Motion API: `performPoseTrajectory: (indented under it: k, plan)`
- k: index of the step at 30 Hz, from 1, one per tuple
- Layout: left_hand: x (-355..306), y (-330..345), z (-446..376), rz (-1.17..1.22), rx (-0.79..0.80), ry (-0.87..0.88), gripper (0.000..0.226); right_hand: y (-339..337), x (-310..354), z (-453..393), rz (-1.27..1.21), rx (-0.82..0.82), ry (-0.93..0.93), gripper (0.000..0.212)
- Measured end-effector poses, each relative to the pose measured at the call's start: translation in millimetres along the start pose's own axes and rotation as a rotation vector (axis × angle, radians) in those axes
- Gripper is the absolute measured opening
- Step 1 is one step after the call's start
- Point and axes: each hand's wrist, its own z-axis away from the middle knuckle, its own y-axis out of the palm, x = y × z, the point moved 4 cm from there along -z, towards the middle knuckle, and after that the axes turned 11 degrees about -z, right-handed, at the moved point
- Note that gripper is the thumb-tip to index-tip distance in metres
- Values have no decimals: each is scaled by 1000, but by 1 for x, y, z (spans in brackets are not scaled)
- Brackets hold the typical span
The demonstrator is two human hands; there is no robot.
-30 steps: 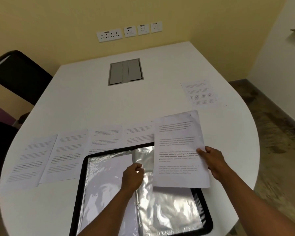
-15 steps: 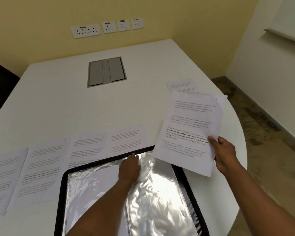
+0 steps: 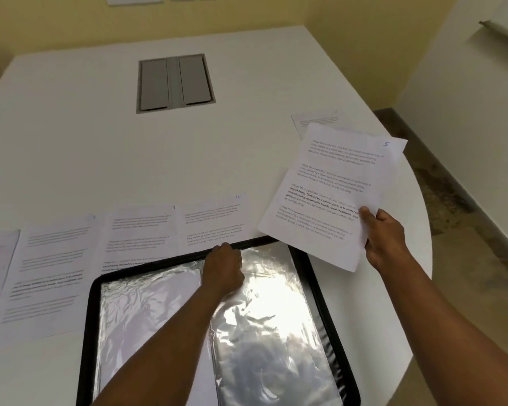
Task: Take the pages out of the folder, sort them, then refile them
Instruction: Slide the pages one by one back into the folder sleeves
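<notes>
Tabletop (image 3: 71, 142): white and rounded, carrying everything; a grey hatch (image 3: 175, 82) is sitting in its middle.
Folder (image 3: 308, 268): lying open at the near edge, black-rimmed, its shiny plastic sleeves (image 3: 264, 317) facing up and wrinkled.
Row of pages (image 3: 135, 232): lying side by side just beyond the folder's far rim, some tucked partly under it; the rightmost is showing a handwritten 10.
Far page (image 3: 314, 120): lying alone near the right edge, partly hidden behind the lifted sheet.
Held page (image 3: 332, 186): marked 5 in its corner, hanging tilted above the right side, clear of the surface.
Right hand (image 3: 384, 238): pinching that sheet at its near right edge, thumb on top.
Left hand (image 3: 223, 266): resting on the sleeves at the folder's far rim, fingers curled; whether it is gripping anything, I cannot tell.
Step in hand: probably placing page 5 by number. Doing it well means lowering it flat, laying it in number order, keeping the numbered corner visible, and holding the folder still.
</notes>
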Motion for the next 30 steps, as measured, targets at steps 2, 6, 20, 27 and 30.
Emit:
performPoseTrajectory:
  k: [2,6,20,27,30]
  plan:
    - [2,-6,-6,31,93,19,17,9,-2,-3,-9,8,11,6]
    - [11,-16,-19,173,280,35,20,26,-5,-6,-38,27,28,7]
    - [13,-23,-22,315,196,42,13,49,-17,-20,-43,38,32,8]
    - [12,-26,-18,336,85,-17,16,68,-23,-28,-138,90,93,13]
    - [12,-28,-15,320,56,-15,18,87,-27,-31,-191,145,150,19]
